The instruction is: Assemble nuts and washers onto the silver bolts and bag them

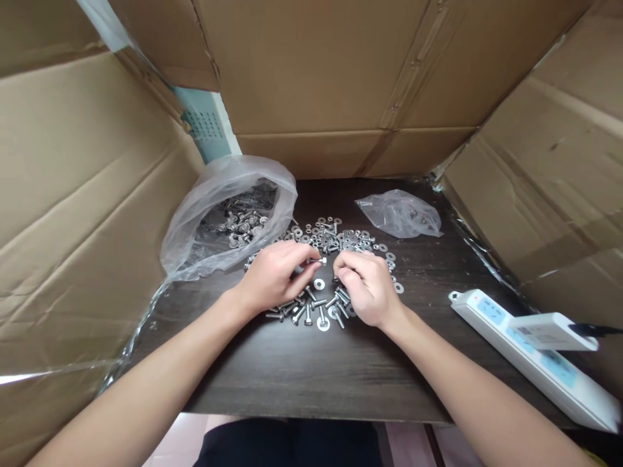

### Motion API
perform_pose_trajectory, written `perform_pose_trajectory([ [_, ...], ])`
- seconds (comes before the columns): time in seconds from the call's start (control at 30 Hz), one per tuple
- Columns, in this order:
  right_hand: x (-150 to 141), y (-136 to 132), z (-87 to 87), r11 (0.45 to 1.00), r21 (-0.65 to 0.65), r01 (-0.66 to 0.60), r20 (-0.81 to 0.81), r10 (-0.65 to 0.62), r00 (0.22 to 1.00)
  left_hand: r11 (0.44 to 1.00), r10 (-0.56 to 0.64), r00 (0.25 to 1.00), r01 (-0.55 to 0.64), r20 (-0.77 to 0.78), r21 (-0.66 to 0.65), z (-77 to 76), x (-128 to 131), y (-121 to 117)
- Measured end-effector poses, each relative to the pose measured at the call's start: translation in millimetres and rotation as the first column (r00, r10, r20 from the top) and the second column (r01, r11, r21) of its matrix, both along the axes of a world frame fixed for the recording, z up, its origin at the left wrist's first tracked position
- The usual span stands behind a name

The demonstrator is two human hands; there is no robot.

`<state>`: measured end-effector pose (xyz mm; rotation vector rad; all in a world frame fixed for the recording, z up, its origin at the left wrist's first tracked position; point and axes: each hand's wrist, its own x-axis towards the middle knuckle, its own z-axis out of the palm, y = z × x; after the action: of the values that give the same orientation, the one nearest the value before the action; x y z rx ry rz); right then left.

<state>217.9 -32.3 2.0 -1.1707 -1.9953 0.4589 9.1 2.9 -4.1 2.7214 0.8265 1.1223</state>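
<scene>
My left hand (280, 272) is closed, pinching a silver bolt (324, 261) between thumb and fingers; one end of it points right, toward the other hand. Just across a small gap, my right hand (367, 285) is closed too, its thumb pressed to the curled fingers over something too small to make out. Below and between the hands lie loose bolts (308, 315) and a flat washer (318, 284). Behind them spreads a pile of washers and nuts (348, 240). Both hands hover low over this hardware.
An open plastic bag (180, 240) with bolt-and-washer pieces inside stands at the left. A crumpled clear bag (402, 214) lies at the back right. A white power strip (516, 363) with a plugged-in adapter sits at right. Cardboard walls (316, 71) surround the dark table (311, 376).
</scene>
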Motion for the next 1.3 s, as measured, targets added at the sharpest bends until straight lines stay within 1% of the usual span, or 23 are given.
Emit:
perform_pose_trajectory([
  [0.07,-0.9,-0.3,-0.2,1.000,0.007,0.013,-0.016,-0.013,1.000,1.000,-0.004,1.000,0.003,-0.012,-0.005,0.2,0.0,0.1],
  [0.17,-4.4,-2.0,-1.3,1.000,0.020,-0.008,-0.006,0.008,1.000,1.000,-0.001,1.000,0.000,-0.024,-0.012,0.1,0.6,-0.2],
  [0.3,-8.9,-4.6,-2.9,1.000,-0.001,-0.010,0.021,0.010,1.000,1.000,0.007,0.999,-0.007,-0.033,-0.013,-0.2,-0.3,0.4],
  [0.37,-9.7,-5.2,-3.3,0.999,-0.002,-0.038,0.055,0.038,0.998,1.000,0.022,0.999,-0.023,-0.037,-0.013,0.0,-1.6,1.6],
  [0.43,-9.8,-5.2,-3.9,0.996,0.032,-0.084,0.103,0.080,0.991,0.999,0.044,0.998,-0.045,-0.034,-0.015,0.5,-2.9,3.1],
  [0.5,-9.6,-4.6,-4.8,0.992,0.067,-0.104,0.136,0.094,0.986,0.999,0.051,0.998,-0.051,-0.028,-0.015,1.4,-3.2,3.8],
  [0.53,-9.4,-4.0,-5.4,0.993,0.072,-0.093,0.132,0.083,0.988,0.999,0.043,0.999,-0.044,-0.028,-0.012,1.9,-2.9,3.7],
  [0.63,-8.3,-2.2,-6.6,0.999,0.044,-0.009,0.061,0.006,0.998,1.000,0.005,0.999,-0.005,-0.041,-0.003,2.9,-1.1,1.8],
  [0.7,-7.5,-1.8,-6.0,0.999,0.039,0.017,0.025,-0.018,1.000,1.000,-0.005,0.999,0.004,-0.052,-0.008,2.6,-0.2,0.6],
  [0.87,-8.3,-4.7,-2.1,0.984,0.178,-0.024,0.016,0.021,1.000,0.999,0.007,0.997,-0.010,-0.071,-0.039,-0.1,-1.1,2.0],
  [0.93,-8.8,-4.7,-2.2,0.981,0.192,-0.011,0.008,0.010,1.000,0.999,0.007,0.997,-0.010,-0.074,-0.046,-0.2,-1.3,2.6],
  [1.03,-8.1,-2.2,-4.8,0.989,0.147,0.021,-0.013,-0.019,1.000,0.999,0.004,0.997,-0.008,-0.074,-0.050,0.6,-0.7,1.9],
  [1.13,-6.8,0.2,-6.9,0.995,0.093,0.019,-0.001,-0.019,1.000,0.999,0.003,0.997,-0.006,-0.072,-0.046,1.2,-0.5,1.0],
  [1.2,-6.7,0.5,-6.5,0.998,0.056,-0.005,0.045,0.003,0.999,0.999,0.000,0.998,-0.003,-0.067,-0.042,1.2,-1.1,1.1],
  [1.3,-7.5,-0.6,-4.4,0.996,0.032,-0.085,0.159,0.079,0.984,0.999,0.010,0.998,-0.012,-0.057,-0.040,1.0,-2.0,2.2],
])
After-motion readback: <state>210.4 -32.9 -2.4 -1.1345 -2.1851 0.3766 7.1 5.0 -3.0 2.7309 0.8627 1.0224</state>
